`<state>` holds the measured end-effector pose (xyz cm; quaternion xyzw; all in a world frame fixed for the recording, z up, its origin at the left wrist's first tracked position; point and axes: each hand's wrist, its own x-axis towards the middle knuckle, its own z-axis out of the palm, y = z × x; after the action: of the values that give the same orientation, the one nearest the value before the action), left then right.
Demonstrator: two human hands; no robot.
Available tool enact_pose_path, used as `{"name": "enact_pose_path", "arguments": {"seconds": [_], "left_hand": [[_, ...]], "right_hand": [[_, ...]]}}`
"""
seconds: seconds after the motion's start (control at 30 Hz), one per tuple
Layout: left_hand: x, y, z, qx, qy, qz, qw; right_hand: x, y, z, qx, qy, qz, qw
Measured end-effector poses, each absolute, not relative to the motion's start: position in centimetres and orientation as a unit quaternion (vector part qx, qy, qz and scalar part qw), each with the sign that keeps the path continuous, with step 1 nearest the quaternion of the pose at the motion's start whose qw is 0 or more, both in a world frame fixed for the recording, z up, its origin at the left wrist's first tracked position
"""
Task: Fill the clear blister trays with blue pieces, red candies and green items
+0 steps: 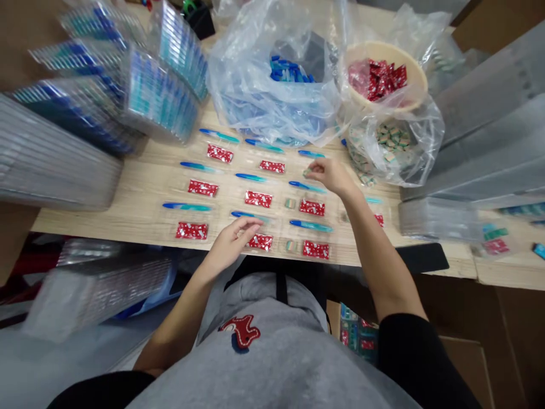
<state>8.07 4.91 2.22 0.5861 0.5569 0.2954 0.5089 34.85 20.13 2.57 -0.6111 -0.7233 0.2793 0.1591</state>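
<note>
Clear plastic trays lie in rows on the wooden table, with blue-teal pens [310,226] and red patterned packets [191,230] in them. Small striped erasers [290,203] sit beside the packets in some right-hand trays. My right hand [330,175] is over the back right tray, thumb and fingers pinched on a small eraser [307,172]. At the front middle tray, my left hand [233,241] has its fingertips together, just above a red packet [260,242] that it partly covers. What those fingertips hold, if anything, is hidden.
A plastic bag of blue pens [289,69] stands at the back. Right of it are a cream tub [419,71] of red packets and a bag of erasers [394,142]. Stacked filled trays [157,94] rise at left, empty tray stacks [489,130] at right. A black flat object [423,258] lies near the edge.
</note>
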Motion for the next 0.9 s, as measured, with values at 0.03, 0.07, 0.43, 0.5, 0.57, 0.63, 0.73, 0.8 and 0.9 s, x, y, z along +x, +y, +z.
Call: {"name": "enact_pose_path", "arguments": {"seconds": [0.03, 0.07, 0.43, 0.5, 0.57, 0.63, 0.73, 0.8, 0.9], "left_hand": [[7.9, 4.9, 2.2, 0.582, 0.561, 0.301, 0.506], [7.7, 4.9, 2.1, 0.577, 0.564, 0.306, 0.505], [6.1, 6.1, 1.2, 0.557, 0.575, 0.318, 0.508], [6.0, 6.3, 1.3, 0.557, 0.575, 0.318, 0.507], [6.1, 6.4, 1.4, 0.556, 0.574, 0.32, 0.509], [6.1, 6.5, 1.4, 0.556, 0.573, 0.32, 0.511], [6.2, 6.3, 1.2, 0.552, 0.577, 0.317, 0.512], [6.2, 6.2, 0.9, 0.548, 0.577, 0.313, 0.519], [6.1, 6.0, 0.4, 0.545, 0.572, 0.303, 0.533]], "right_hand": [[34.3, 21.3, 2.6, -0.605, -0.739, 0.269, 0.124], [33.8, 22.4, 2.7, -0.599, -0.753, 0.26, 0.085], [32.7, 26.8, 1.9, -0.582, -0.772, 0.244, -0.078], [32.7, 27.2, 1.5, -0.581, -0.777, 0.234, -0.063], [32.7, 27.6, 1.0, -0.576, -0.784, 0.226, -0.058], [32.7, 27.8, 0.5, -0.569, -0.789, 0.223, -0.054], [32.6, 27.8, -0.3, -0.57, -0.794, 0.211, -0.024], [32.5, 27.6, -0.7, -0.577, -0.792, 0.199, -0.001], [32.4, 27.2, -1.2, -0.581, -0.79, 0.197, 0.015]]}}
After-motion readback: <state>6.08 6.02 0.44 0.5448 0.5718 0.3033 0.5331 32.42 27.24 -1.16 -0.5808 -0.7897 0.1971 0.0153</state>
